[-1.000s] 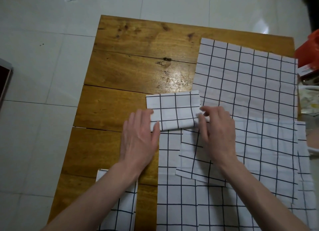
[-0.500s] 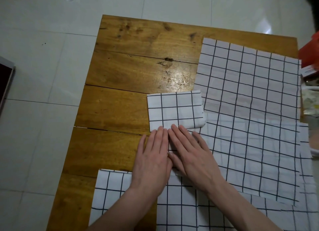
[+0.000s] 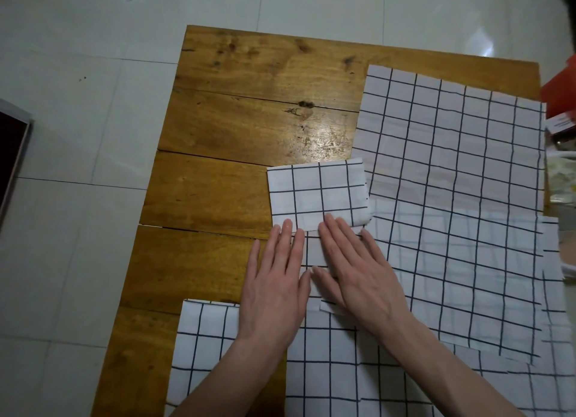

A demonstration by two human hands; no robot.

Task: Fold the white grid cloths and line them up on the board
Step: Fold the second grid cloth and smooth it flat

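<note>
Head view: left hand (image 3: 274, 288) and right hand (image 3: 358, 276) lie flat, fingers straight, each grip released, pressing a cloth (image 3: 314, 251). Folded cloth (image 3: 318, 195) touches the fingertips on the tabletop (image 3: 249, 120). Judged thin, limp, light; best pinched at corners.

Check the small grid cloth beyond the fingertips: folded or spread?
Folded. The small cloth is a compact rectangle with layered edges at its right corner, unlike the spread cloth beside it.

Even overhead light, glare on the board (image 3: 324, 142) and floor tiles (image 3: 486, 47), blurred wide-angle edges.
</note>
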